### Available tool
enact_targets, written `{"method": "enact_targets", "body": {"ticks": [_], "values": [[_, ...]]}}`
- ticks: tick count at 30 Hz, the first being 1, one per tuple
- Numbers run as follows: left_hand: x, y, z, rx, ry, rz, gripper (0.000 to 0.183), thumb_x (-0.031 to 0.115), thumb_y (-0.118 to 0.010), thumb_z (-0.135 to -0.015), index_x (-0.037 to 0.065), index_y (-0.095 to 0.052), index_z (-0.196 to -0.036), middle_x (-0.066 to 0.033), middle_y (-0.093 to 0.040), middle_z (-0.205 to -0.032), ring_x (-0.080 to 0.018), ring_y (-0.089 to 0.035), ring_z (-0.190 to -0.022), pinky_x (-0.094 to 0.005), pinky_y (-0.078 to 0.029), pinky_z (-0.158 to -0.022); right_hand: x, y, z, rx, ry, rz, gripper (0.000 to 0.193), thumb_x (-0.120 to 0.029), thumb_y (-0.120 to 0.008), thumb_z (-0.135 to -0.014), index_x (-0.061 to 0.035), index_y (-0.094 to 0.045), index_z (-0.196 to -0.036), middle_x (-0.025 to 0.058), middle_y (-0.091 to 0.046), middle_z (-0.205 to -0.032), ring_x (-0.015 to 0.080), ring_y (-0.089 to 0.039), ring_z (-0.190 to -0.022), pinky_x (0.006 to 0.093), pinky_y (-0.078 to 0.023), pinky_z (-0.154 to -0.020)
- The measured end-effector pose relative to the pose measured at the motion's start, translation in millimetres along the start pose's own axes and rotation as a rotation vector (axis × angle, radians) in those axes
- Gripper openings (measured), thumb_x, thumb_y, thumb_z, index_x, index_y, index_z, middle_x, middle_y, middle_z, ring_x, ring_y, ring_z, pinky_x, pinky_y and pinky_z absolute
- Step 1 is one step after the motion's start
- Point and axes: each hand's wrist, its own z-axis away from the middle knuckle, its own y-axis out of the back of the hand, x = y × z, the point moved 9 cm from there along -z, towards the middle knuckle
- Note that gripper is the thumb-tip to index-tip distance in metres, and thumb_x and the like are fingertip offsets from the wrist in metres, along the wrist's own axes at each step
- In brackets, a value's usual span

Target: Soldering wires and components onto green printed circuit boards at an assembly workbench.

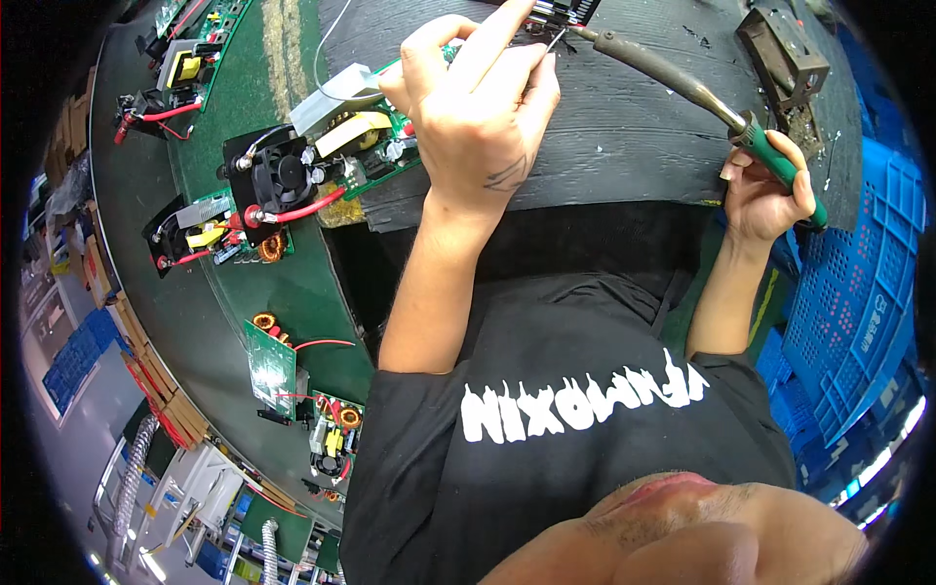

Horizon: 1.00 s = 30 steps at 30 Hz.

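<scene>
**Iron and left hand meet at the dark part**

We find the iron (675,82) in our right hand (765,190), its tip slanting up-left to the dark finned part (575,12) at the top of the view. The right fingers curl round the green handle, probably to stay clear of the metal shaft while steering the tip. Our left hand (478,112) seems to pinch a thin shiny piece between thumb and finger beside that tip, perhaps to steady it; its kind is too small to tell.

For room, we have a bare stretch of the slab (624,151) between our hands, under the shaft. Its near edge runs just before our body. A fan unit (283,180) crowds the left wrist; on the right, the metal holder (785,63) stands beyond our right hand, and the blue crate (858,292) lies past the slab's corner.
</scene>
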Motion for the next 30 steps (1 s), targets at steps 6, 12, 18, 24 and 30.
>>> {"method": "enact_targets", "body": {"ticks": [6, 12, 18, 24, 30], "values": [[4.8, 4.7, -10.3, -0.068, 0.011, -0.031, 0.018, 0.002, -0.073, -0.061, 0.005, -0.068, -0.078, -0.0062, -0.068, -0.106, -0.0253, -0.051, -0.087, -0.0331, -0.04, -0.08, 2.4, 2.4, 0.3, -0.002, -0.004, -0.005, 0.056, -0.044, -0.041, -0.086, 0.0037, -0.058, -0.11, 0.022, -0.064, -0.089, 0.0266, -0.059, -0.066, 0.0338, -0.048, -0.053], [-17.4, -0.7, 24.2, 0.703, -0.311, 0.397, 0.018, 0.004, -0.074, -0.061, 0.007, -0.068, -0.078, -0.0054, -0.068, -0.106, -0.025, -0.052, -0.087, -0.0343, -0.037, -0.083, -5.8, 2.5, 1.0, 0.019, 0.011, 0.042, 0.055, -0.044, -0.041, -0.086, 0.0033, -0.058, -0.11, 0.0224, -0.064, -0.091, 0.0267, -0.061, -0.068, 0.0334, -0.05, -0.053], [-17.6, 0.4, 23.6, 0.703, -0.326, 0.348, 0.017, 0.006, -0.074, -0.062, 0.007, -0.067, -0.077, -0.0052, -0.068, -0.107, -0.0246, -0.052, -0.088, -0.0356, -0.035, -0.085, -3.5, -1.5, -0.4, -0.013, 0.01, 0.02, 0.055, -0.044, -0.042, -0.085, 0.003, -0.058, -0.109, 0.0224, -0.064, -0.091, 0.0264, -0.061, -0.068, 0.0335, -0.05, -0.053], [-10.8, -6.3, 14.8, 0.482, -0.252, 0.126, 0.017, 0.006, -0.074, -0.062, 0.007, -0.067, -0.077, -0.0046, -0.068, -0.107, -0.0246, -0.052, -0.088, -0.0364, -0.036, -0.085, -3.3, -0.1, 0.1, -0.004, 0.004, 0.022, 0.054, -0.043, -0.042, -0.086, 0.0033, -0.058, -0.109, 0.0215, -0.064, -0.092, 0.0263, -0.061, -0.068, 0.0341, -0.05, -0.053], [-9.6, -5.8, 17.1, 0.494, -0.273, 0.102, 0.016, 0.006, -0.074, -0.063, 0.007, -0.067, -0.077, -0.0043, -0.068, -0.108, -0.0244, -0.053, -0.088, -0.0359, -0.037, -0.084, -4.3, 0.5, -0.7, -0.022, 0.01, 0.025, 0.054, -0.043, -0.042, -0.086, 0.0033, -0.058, -0.11, 0.021, -0.065, -0.093, 0.0261, -0.062, -0.07, 0.0343, -0.05, -0.053]]}}
